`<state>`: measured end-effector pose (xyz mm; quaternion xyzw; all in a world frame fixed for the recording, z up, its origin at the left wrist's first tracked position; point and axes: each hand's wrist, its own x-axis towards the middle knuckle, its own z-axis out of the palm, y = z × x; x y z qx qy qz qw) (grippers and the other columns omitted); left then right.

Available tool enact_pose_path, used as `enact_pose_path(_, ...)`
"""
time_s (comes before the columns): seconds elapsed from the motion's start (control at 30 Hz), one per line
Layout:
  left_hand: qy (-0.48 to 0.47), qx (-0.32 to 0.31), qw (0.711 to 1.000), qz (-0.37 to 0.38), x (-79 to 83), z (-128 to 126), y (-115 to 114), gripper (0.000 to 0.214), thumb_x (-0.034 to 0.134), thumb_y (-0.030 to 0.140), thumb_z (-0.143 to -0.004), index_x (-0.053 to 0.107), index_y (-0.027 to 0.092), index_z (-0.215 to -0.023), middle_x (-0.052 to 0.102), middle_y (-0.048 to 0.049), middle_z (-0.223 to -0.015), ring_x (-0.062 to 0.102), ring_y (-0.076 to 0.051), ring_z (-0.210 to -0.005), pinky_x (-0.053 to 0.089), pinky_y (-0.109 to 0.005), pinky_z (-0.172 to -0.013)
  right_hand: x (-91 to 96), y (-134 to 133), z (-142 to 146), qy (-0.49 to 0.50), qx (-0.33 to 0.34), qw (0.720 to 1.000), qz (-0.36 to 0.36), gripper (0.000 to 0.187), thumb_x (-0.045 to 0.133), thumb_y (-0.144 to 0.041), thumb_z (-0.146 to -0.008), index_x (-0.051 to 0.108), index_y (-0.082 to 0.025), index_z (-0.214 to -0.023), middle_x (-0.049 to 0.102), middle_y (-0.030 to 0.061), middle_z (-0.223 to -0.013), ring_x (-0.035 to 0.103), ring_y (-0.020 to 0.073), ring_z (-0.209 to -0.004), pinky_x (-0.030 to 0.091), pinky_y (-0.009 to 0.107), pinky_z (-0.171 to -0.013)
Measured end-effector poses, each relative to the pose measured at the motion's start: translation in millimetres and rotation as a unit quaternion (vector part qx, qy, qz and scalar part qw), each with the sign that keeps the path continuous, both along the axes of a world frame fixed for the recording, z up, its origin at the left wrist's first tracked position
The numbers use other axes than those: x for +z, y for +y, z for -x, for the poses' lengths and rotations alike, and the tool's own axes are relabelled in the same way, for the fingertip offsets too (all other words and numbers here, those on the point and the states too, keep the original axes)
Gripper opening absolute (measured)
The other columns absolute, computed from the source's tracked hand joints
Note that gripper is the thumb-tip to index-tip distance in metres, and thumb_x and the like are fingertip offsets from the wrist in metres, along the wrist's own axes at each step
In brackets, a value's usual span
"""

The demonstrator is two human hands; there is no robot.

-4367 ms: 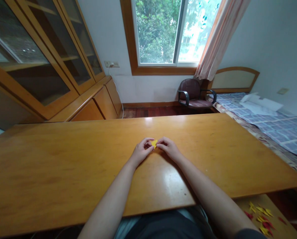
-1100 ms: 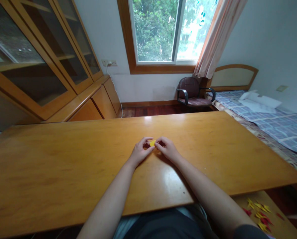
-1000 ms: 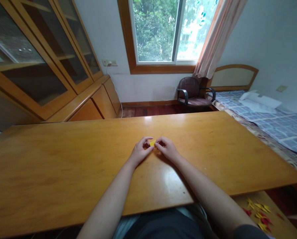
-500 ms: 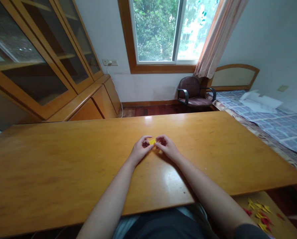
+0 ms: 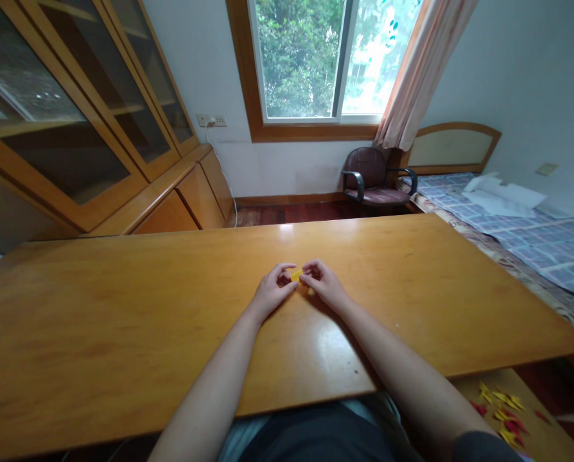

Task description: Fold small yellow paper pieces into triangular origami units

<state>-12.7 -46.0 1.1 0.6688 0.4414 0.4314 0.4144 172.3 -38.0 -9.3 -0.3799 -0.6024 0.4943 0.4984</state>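
Between my two hands is a small piece of yellow paper [image 5: 295, 276], pinched from both sides just over the wooden table [image 5: 137, 321]. My left hand [image 5: 273, 287] has its thumb and fingertips closed on the left edge of the paper. On the right edge, the thumb and fingers of my right hand [image 5: 321, 281] grip it too. The fingers cover parts of the paper, so its full shape is hidden.
Several small yellow and red folded paper pieces [image 5: 508, 420] lie on a lower wooden surface [image 5: 549, 443] at the lower right. A brown armchair [image 5: 371, 176] and a bed [image 5: 547, 237] stand beyond the table. A glass-door cabinet [image 5: 137, 186] is at left.
The yellow paper has shifted and tilted slightly between my fingers, with less of it showing. Both hands keep nearly the same place.
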Motion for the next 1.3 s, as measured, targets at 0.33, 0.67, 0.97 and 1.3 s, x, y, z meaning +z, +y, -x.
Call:
enact_pose_path(0.33, -0.008, -0.032, 0.999, 0.016, -2.2, 1.0, 2.4, 0.044, 0.065, 0.030, -0.082, 0.055, 0.020, -0.123, 0.061, 0.0022, -0.075, 0.059, -0.013, -0.071, 0.045, -0.024, -0.070, -0.1, -0.7, 1.4, 0.014, 0.017, 1.000, 0.016, 0.026, 0.070, -0.035, -0.078, 0.055, -0.021, -0.094, 0.060, -0.0013, -0.079, 0.059, 0.0139, -0.072, 0.048, 0.027, -0.066)
enact_pose_path(0.67, -0.036, -0.027, 0.998, 0.037, 0.4, 0.1, 1.5, 0.046, 0.067, 0.032, -0.080, 0.055, 0.018, -0.123, 0.059, 0.0027, -0.073, 0.058, -0.012, -0.067, 0.043, -0.023, -0.066, 2.9, -1.3, -0.4, 0.030, 0.023, 0.999, 0.007, 0.029, 0.065, -0.036, -0.083, 0.054, -0.021, -0.105, 0.063, -0.0011, -0.078, 0.060, 0.0134, -0.070, 0.048, 0.028, -0.068)
enact_pose_path(0.97, -0.018, -0.028, 0.999, 0.026, 2.3, -0.5, 1.3, 0.044, 0.067, 0.030, -0.080, 0.057, 0.018, -0.121, 0.060, 0.0034, -0.071, 0.057, -0.012, -0.066, 0.043, -0.022, -0.065, -0.3, 0.9, 1.6, 0.024, 0.029, 0.999, 0.016, 0.032, 0.070, -0.036, -0.078, 0.055, -0.022, -0.103, 0.061, -0.0007, -0.081, 0.060, 0.0137, -0.074, 0.048, 0.028, -0.069)
enact_pose_path(1.3, -0.050, -0.053, 0.995, 0.068, 5.7, -1.0, -0.7, 0.042, 0.065, 0.029, -0.081, 0.054, 0.018, -0.120, 0.061, 0.0036, -0.072, 0.066, -0.015, -0.070, 0.050, -0.027, -0.072, 3.9, -0.1, 0.6, 0.042, 0.022, 0.999, 0.027, 0.030, 0.071, -0.034, -0.077, 0.055, -0.021, -0.099, 0.060, -0.0015, -0.080, 0.059, 0.0131, -0.073, 0.046, 0.027, -0.069)
